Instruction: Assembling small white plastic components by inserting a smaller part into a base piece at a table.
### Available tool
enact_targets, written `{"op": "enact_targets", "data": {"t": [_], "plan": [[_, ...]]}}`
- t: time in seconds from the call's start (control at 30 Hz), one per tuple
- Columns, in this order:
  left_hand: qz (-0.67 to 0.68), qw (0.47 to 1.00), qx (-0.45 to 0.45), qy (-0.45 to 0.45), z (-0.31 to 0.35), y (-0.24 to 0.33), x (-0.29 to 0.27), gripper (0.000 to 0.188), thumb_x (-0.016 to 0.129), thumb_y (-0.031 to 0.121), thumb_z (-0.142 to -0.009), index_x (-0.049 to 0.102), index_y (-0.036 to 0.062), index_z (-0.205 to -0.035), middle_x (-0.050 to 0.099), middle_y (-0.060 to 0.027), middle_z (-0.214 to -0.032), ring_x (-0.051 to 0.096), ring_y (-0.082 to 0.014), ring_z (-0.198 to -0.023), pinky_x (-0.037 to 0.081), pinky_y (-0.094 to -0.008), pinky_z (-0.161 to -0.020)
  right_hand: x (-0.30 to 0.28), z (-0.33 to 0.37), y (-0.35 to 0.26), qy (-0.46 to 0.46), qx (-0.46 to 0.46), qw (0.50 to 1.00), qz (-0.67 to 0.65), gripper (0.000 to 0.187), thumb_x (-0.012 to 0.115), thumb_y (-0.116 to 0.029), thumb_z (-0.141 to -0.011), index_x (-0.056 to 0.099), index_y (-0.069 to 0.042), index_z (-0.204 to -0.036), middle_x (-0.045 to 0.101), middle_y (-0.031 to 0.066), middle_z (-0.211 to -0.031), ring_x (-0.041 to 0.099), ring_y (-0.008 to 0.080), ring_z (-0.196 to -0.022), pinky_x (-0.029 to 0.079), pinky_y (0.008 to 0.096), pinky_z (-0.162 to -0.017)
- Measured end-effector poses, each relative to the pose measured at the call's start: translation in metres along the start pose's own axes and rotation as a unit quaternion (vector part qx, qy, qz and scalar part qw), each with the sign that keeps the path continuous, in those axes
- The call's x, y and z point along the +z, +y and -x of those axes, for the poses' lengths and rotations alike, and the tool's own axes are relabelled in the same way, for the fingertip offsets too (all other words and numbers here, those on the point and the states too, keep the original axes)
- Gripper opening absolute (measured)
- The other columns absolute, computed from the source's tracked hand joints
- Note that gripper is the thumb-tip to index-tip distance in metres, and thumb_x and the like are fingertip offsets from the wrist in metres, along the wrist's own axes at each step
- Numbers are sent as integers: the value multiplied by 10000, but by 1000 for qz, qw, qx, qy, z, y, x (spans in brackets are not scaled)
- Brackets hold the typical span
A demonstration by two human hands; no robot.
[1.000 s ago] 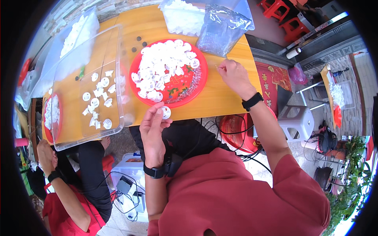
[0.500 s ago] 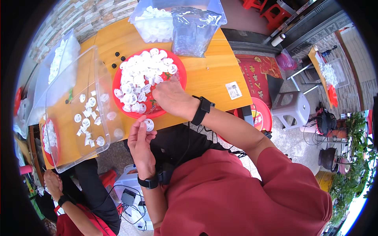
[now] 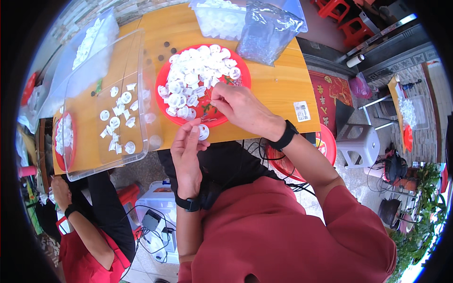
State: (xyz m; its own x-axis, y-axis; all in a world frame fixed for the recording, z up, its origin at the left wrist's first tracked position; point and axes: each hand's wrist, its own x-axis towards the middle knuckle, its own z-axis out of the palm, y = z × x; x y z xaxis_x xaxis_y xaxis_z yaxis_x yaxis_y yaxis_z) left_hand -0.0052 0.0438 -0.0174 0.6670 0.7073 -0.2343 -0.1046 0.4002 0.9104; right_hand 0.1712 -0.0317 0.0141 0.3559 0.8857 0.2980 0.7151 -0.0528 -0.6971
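Note:
My left hand [image 3: 188, 153], just off the table's near edge, is closed on a white round plastic piece [image 3: 203, 132] between thumb and fingers. Over the near right part of a red round tray [image 3: 163, 78], my right hand [image 3: 243, 107] has thumb and forefinger pinched together. Whatever the pinch holds is too small to make out. A heap of similar white plastic pieces [image 3: 191, 73] fills much of the tray. A few thin, shiny bits [image 3: 204, 116] lie on its bare near side, between my hands.
A clear bin of white pieces [image 3: 219, 21] and a plastic bag [image 3: 266, 35] stand behind the tray. Leftward, a transparent box [image 3: 141, 94] stands before loose white pieces [image 3: 114, 122]. Another person's hand [image 3: 61, 192] is at lower left. A grey stool [image 3: 357, 141] stands right.
The whole view has shifted, so the table sits further right and higher. My right hand has drawn slightly rightward from the heap, its pinch now visible. My left hand keeps the white piece.

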Motion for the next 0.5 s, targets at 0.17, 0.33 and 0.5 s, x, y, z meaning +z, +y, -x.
{"op": "enact_targets", "data": {"t": [0.17, 0.33, 0.5], "plan": [[-32, 999, 42, -6, -6, 3, 13, 248, 585, 204, -971, 633, 61, -1168, 660, -13, -952, 565, -53, -720, 459, -201, -654, -5, 12, -20, -13, -55, 998, -41, 93, 638, -45, -871, 553, -16, -892, 603, 107, -778, 626, 282, -692, 483, 351, -600], [-33, 998, 52, -11, -3, 2, 13, 196, 607, 174, -959, 651, 59, -1112, 658, 0, -919, 553, -47, -704, 448, -200, -646, -5, 12, -27, -24, -84, 996, -36, 86, 641, -39, -872, 578, -28, -929, 636, 95, -827, 645, 273, -732, 504, 346, -627], [-23, 998, 60, -6, 2, 5, 12, 146, 605, 161, -964, 649, 51, -1048, 635, 20, -879, 538, -27, -705, 437, -184, -621, 0, 16, -31, -37, -71, 994, -78, 127, 642, -42, -873, 597, -38, -991, 664, 96, -898, 664, 272, -789, 522, 345, -663]]}}
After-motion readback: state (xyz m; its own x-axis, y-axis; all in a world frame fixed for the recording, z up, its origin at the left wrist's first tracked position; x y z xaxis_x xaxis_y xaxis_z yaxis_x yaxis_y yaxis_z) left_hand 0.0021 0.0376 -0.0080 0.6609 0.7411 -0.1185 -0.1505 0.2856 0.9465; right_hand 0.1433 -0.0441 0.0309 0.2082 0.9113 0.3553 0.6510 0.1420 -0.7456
